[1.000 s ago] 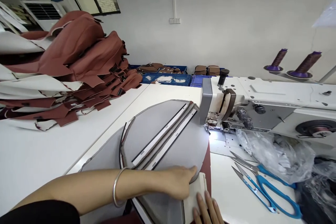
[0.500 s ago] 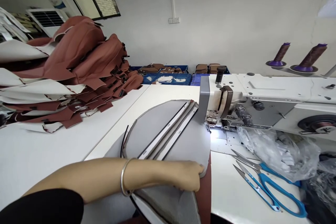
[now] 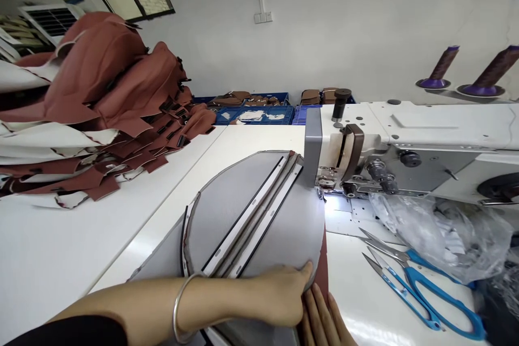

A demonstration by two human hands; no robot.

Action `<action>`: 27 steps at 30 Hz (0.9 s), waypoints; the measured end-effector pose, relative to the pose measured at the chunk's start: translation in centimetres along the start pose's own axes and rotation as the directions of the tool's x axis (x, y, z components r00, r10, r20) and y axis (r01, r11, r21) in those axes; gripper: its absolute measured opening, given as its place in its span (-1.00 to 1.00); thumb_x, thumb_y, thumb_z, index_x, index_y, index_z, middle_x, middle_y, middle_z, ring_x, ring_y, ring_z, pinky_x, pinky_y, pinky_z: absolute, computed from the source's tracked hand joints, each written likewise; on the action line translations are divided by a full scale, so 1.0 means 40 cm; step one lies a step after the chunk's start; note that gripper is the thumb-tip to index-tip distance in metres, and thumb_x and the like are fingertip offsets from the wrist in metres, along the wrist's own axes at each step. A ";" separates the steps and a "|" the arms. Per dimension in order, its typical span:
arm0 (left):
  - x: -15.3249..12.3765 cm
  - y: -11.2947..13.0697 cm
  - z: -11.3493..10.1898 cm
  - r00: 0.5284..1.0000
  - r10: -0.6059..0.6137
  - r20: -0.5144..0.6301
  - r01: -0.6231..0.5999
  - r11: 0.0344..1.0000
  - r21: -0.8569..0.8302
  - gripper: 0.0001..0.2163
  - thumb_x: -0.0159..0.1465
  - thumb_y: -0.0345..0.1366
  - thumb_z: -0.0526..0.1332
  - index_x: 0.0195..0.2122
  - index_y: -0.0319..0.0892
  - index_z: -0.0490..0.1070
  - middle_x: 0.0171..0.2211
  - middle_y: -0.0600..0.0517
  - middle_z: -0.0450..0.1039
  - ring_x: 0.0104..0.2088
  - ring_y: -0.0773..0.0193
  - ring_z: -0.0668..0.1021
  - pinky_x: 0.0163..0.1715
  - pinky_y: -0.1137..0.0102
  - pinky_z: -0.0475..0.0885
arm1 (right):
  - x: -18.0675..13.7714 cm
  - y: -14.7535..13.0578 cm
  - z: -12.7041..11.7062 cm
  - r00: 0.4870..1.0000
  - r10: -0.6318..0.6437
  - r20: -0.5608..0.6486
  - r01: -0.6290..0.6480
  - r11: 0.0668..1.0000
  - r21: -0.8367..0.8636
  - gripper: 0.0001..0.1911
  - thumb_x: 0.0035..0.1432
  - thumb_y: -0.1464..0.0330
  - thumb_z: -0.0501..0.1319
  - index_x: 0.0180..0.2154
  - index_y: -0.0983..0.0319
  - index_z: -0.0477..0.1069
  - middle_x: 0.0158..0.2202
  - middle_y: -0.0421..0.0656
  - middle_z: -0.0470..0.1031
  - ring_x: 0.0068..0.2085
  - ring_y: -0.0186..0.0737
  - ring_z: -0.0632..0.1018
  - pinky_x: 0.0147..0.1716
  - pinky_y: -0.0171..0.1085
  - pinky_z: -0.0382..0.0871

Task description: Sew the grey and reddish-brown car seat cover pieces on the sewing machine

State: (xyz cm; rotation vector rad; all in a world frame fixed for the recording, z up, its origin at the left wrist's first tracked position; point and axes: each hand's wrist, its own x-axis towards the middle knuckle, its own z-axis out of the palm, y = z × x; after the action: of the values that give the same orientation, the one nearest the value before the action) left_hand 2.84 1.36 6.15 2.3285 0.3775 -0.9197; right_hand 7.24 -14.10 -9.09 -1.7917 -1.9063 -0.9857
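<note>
I have the grey cloth [image 3: 286, 221] laid out across the middle of the frame over a piece of red cloth [image 3: 323, 267], its right edge reaching the needle end of the sewing machine [image 3: 324, 186]. Two white strips [image 3: 264, 226] already lie along its face. I judge the work partway: layers are matched at the machine, while the edge under my hands is on the near side of the needle, and I take that stretch as unsewn; stitches are too small to confirm.

My left hand [image 3: 281, 296], lower centre, is curled with one finger stretched to the cloth's edge; whether it pinches anything, I cannot tell. My right hand [image 3: 324, 319], bottom centre, lies flat, fingers straight and nearly together.

At upper centre, a blue crate [image 3: 288, 115] and a purple crate [image 3: 299, 115] stand before brown pieces [image 3: 310, 97], which seem to sit in crates behind. At right, the clear plastic bag [image 3: 438, 235] bunches around something white that I cannot identify.
</note>
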 end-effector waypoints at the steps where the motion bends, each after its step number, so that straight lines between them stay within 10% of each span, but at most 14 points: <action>1: 0.000 0.003 0.001 1.000 -0.002 0.003 0.002 1.000 0.004 -0.21 0.02 -0.39 0.07 0.31 -0.36 -0.17 0.12 -0.33 0.25 0.07 -0.08 0.38 -0.08 0.21 0.40 | 0.004 0.002 0.010 0.999 -0.018 -0.027 0.018 1.000 -0.009 -0.70 0.20 0.55 -0.08 -0.30 0.38 0.42 -0.24 0.06 0.53 -0.20 -0.01 0.56 0.13 0.19 0.04; 27: 0.107 0.027 -0.060 0.999 -0.029 -0.019 0.029 1.000 -0.003 -0.19 0.03 -0.41 0.06 0.31 -0.37 -0.27 0.18 -0.29 0.16 0.14 -0.05 0.31 0.02 0.16 0.32 | 0.083 0.114 0.037 0.992 0.126 -0.005 -0.121 0.967 0.222 -0.70 0.02 0.59 0.00 -0.21 0.44 0.40 -0.23 0.11 0.51 -0.10 0.08 0.50 -0.03 0.05 0.29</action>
State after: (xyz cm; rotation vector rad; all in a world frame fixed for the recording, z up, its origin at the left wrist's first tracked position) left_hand 7.69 2.20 5.03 2.3363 0.4210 -0.9109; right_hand 11.48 -10.82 -6.77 -1.7402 -1.7897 -0.7147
